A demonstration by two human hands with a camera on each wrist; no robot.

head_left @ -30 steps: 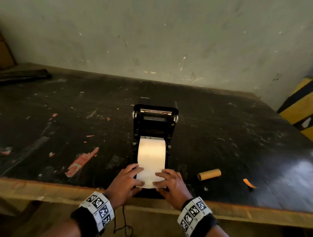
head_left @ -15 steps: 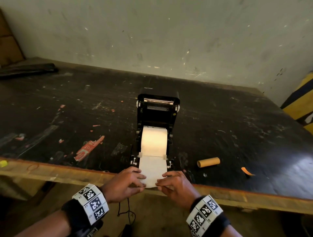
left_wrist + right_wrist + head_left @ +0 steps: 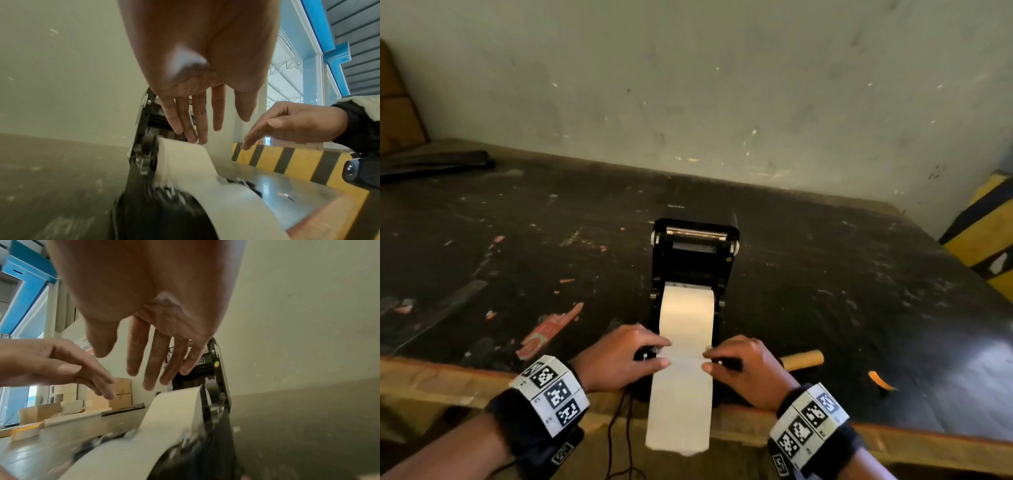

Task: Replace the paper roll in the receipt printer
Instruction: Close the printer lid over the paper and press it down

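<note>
Nearest, a loose strip of white paper [image 3: 678,404] hangs over the wooden front edge of the table [image 3: 448,377], its free end below the table top. Just above that edge the left hand [image 3: 616,359] and the right hand [image 3: 746,368] sit on either side of the strip. In the head view their fingertips seem to meet the paper's two edges; in the wrist views both hands have straight, spread fingers [image 3: 197,116] that curl round nothing and hover just above the paper, so whether they touch it cannot be told. Between and just beyond the hands, the paper roll [image 3: 686,315] lies in the open bay of the black receipt printer [image 3: 695,253], the strip running from it toward the person. Right of the right hand, a bare cardboard core [image 3: 804,358] lies on the table, with an orange scrap [image 3: 878,380] further right. The printer's raised lid stands beyond the roll, before a pale wall [image 3: 722,85].
</note>
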